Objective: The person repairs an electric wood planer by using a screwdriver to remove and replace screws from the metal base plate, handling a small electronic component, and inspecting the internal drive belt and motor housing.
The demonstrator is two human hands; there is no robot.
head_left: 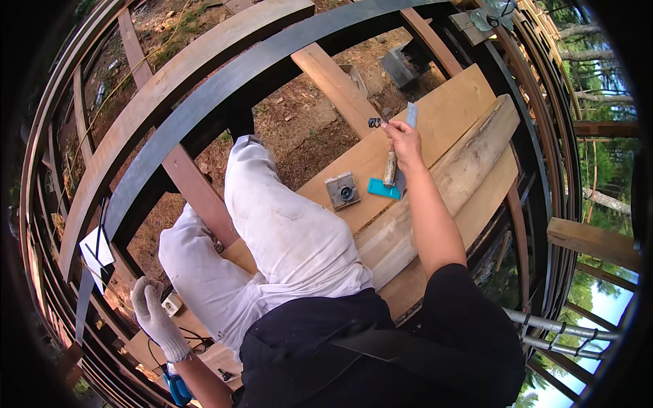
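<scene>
- Two hands are seen at work on a timber frame above bare ground; the bare right hand [403, 141] is closed round the top of a wooden-handled tool [390, 168], held nearly upright, its long axis running down and slightly left from the fingers [391, 128] toward the plank [452, 109].
- Just below the tool's lower end a teal card [382, 189] is laid flat on the plank, with a small grey square fitting [342, 190] just beside it to the left.
- Well apart, the gloved left hand [155, 316] is spread open and empty, low at the left.
- Hidden behind the handle is the tool's working end; a small dark object [374, 122] by the fingertips cannot be made out.
</scene>
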